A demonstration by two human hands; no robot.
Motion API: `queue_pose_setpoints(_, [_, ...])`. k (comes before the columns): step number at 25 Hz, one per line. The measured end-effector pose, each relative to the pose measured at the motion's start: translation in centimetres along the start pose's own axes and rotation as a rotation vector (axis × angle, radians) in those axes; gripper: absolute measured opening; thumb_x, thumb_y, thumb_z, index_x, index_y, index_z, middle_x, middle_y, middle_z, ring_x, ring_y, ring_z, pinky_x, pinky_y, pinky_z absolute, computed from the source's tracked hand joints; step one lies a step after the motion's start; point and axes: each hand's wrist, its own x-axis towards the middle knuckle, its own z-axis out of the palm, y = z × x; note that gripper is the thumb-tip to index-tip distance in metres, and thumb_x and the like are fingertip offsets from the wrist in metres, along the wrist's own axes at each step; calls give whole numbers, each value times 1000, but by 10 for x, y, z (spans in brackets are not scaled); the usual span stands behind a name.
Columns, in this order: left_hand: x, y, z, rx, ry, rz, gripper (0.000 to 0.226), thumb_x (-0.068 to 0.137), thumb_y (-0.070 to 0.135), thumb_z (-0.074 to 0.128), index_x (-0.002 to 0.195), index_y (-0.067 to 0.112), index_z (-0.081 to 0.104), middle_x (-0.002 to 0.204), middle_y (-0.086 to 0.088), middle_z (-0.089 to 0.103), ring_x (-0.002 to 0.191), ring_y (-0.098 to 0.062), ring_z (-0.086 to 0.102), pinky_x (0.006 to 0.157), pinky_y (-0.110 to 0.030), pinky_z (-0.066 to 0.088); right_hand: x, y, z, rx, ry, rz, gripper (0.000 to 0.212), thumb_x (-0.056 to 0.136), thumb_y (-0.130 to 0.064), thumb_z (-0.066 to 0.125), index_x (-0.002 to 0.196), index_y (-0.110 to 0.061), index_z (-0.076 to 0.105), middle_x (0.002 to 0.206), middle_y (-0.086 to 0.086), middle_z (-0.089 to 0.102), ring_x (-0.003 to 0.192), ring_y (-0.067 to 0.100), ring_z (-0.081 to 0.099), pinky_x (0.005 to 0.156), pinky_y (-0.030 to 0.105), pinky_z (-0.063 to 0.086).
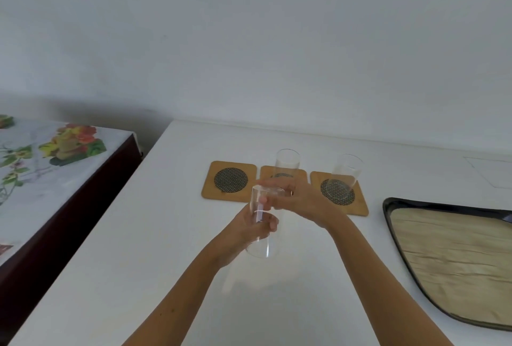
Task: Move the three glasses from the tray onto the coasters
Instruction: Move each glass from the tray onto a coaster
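Note:
Three wooden coasters with dark mesh centres lie in a row at the back of the white table. The left coaster (228,181) is bare. A clear glass (287,161) stands on the middle coaster (300,175), and another clear glass (346,175) stands on the right coaster (339,196). A third clear glass (263,246) is held above the table in front of the coasters. My left hand (246,235) wraps its lower half. My right hand (300,201) grips it near the rim with thumb and fingers. The black tray (388,208) with a wood-grain base lies at the right, with no glass on it.
A surface with a floral cloth (55,151) and a dark side stands to the left, with a gap between it and the table. A white wall rises right behind the coasters. A faint rectangular outline (490,171) marks the table's far right.

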Motion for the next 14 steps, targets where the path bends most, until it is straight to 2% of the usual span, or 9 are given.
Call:
queue_pose_setpoints(2, [2,-6,-20,-39,39,-6,28,72,37,73,98,35,62,95,2,65,98,-16,59,97,-37,46,13,9,11,154,139,-7,36,79,-51,66,111,-34,68,117,-13,67,108,4,62,90,26,51])
queue_pose_setpoints(5, [10,-11,-54,-44,126,11,43,71,33,77,110,29,61,104,3,66,108,-18,60,99,-35,47,23,47,34,184,449,66,29,88,-46,59,102,-23,69,97,2,71,95,18,66,86,35,53])
queue_pose_setpoints(7, [18,-8,-73,-55,165,43,54,73,26,77,122,29,53,113,3,65,112,-15,60,96,-32,46,20,82,56,54,552,153,18,92,-37,57,92,-22,67,82,0,67,83,20,62,74,23,49])
queue_pose_setpoints(9, [30,-4,-92,-38,207,92,58,72,19,78,122,28,50,107,2,62,107,-15,59,90,-31,49,16,112,75,-150,595,183,9,92,-24,59,91,-20,68,83,-7,63,83,18,59,69,14,41])
queue_pose_setpoints(11, [46,-1,-109,-7,246,108,65,68,15,80,124,23,48,115,-4,61,112,-19,58,92,-37,50,17,130,86,-368,636,107,8,89,-13,63,91,-14,70,86,-5,61,83,18,55,72,16,37])
queue_pose_setpoints(14, [71,0,-127,24,289,99,65,67,11,82,121,15,47,123,-18,59,117,-29,58,93,-50,52,23,136,95,-597,671,16,9,83,-6,67,89,-12,69,86,3,59,81,21,52,71,28,42])
